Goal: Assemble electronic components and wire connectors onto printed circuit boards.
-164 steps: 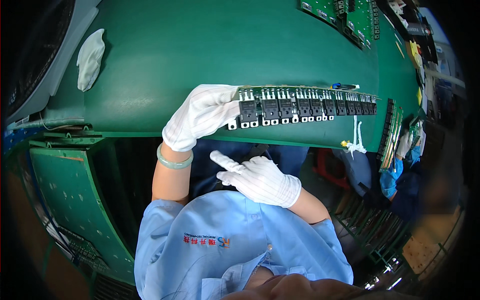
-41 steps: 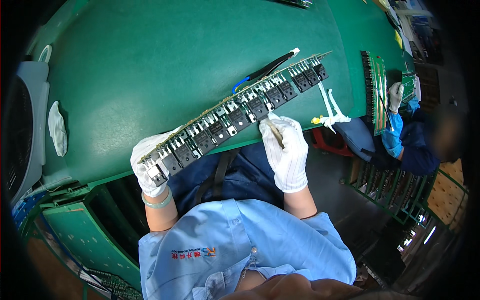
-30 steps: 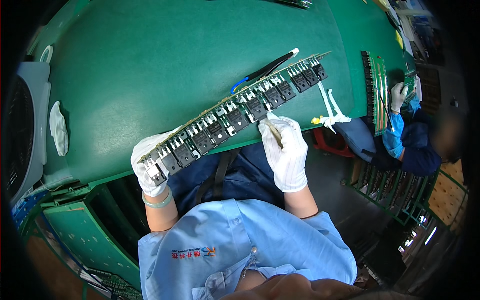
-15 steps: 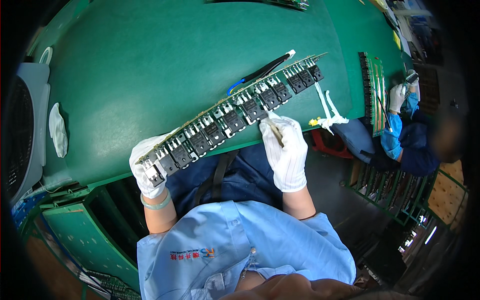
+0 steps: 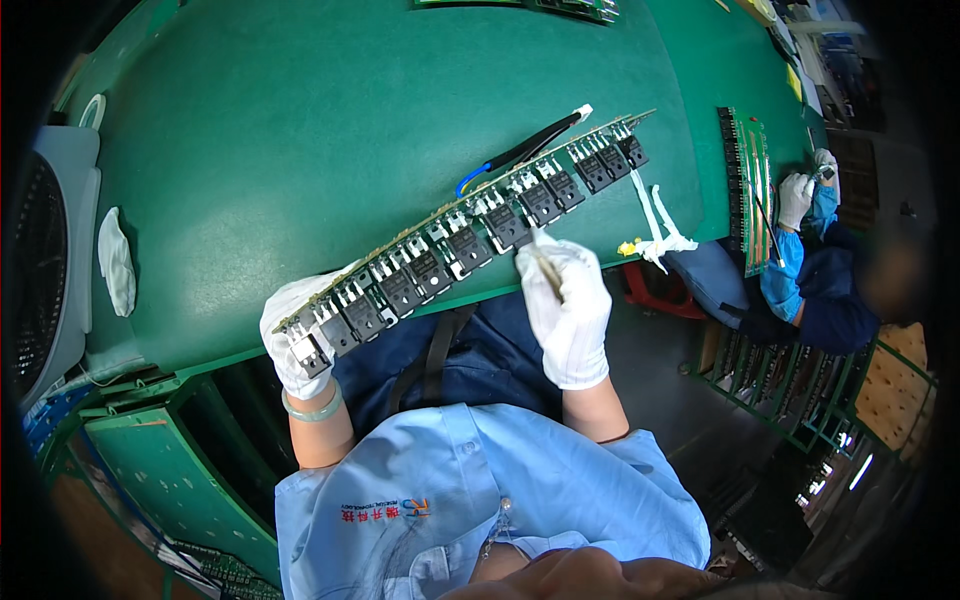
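Observation:
A long green circuit board (image 5: 440,215) with a row of black power transistors along its side stands tilted across the table's near edge. My white-gloved left hand (image 5: 295,335) grips its lower left end, the fingers partly hidden behind it. In my gloved right hand (image 5: 568,310) is a slim tan-handled tool (image 5: 551,275), perhaps a small brush. Its pale tip is at the lower edge of a transistor (image 5: 505,228) right of the board's middle; whether it touches, I cannot tell. Behind the board lies a black-sleeved cable (image 5: 530,143) with blue wire and a white connector.
White strips (image 5: 660,240) with a yellow bit lie at the table's right edge. A white glove-like cloth (image 5: 117,260) and a grey fan-like housing (image 5: 70,220) are at left. At right, another gloved person (image 5: 830,270) works beside more circuit boards (image 5: 750,190). Boards (image 5: 570,8) lie at the far edge.
My right hand has shifted slightly down and left with the tool, whose tip stays near the same transistor. The left hand and board hold almost still. The co-worker's hands have moved a little.

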A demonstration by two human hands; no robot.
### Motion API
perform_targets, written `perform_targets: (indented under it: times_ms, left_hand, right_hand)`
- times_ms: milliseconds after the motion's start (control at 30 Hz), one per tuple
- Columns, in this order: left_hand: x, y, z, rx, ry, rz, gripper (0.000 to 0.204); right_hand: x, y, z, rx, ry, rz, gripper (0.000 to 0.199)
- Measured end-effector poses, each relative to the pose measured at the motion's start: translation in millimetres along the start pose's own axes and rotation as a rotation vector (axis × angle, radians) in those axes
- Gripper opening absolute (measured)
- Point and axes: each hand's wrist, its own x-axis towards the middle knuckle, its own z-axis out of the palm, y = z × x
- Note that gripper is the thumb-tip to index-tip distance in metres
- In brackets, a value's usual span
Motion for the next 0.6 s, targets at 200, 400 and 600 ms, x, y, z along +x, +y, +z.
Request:
perform_targets:
  times_ms: [200, 400, 600]
  left_hand:
    - [-2.2, -3.0, 0.1, -0.026, 0.047, 0.007, 0.037]
    - [-15.4, -6.9, -9.5, 0.794, -0.125, 0.124, 0.063]
    - [-28.1, -14.2, -11.5, 0.664, 0.084, -0.072, 0.037]
  right_hand:
    - [6.3, -2.3, -2.8, -0.047, 0.046, 0.029, 0.011]
    - [4.4, -1.5, -10.3, 0.045, -0.038, 0.056, 0.017]
    - [-10.4, 35.8, -23.4, 0.083, 0.086, 0.244, 0.02]
